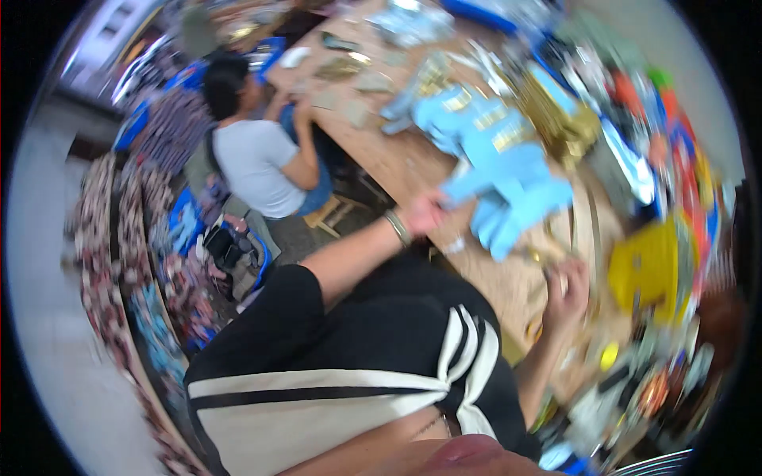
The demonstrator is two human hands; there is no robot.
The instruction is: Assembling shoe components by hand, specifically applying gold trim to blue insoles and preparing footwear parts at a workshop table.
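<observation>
Two bare hands are at the near side of the light-blue gloves (516, 170), which lie overlapping in a row on a wooden desk (413, 168). At the near left edge of the gloves, the left hand (426, 213) pinches the tip of one glove finger. The right hand (565, 289) is apart from the gloves, on their near right side; its fingers are curled, but blur hides their tips, so I cannot tell whether they pinch anything

The row's long axis slants from far left to near right. Its nearest glove points its fingers toward the wearer, and the pinched finger sticks out leftward. Gold-coloured labels (484, 117) show along the row

The left forearm reaches in from the near left of the gloves, nearly straight at the wrist, with a bracelet (398, 228); the right forearm rises steeply toward them, its hand bent inward

Just right of the gloves lies a gold-coloured bundle (556, 111); farther to their near right stands a yellow container (647, 270). Beyond their far end is a clear plastic bag (411, 25). Well left of them sits a person in a white T-shirt (258, 168), on a wooden stool (337, 213)
</observation>
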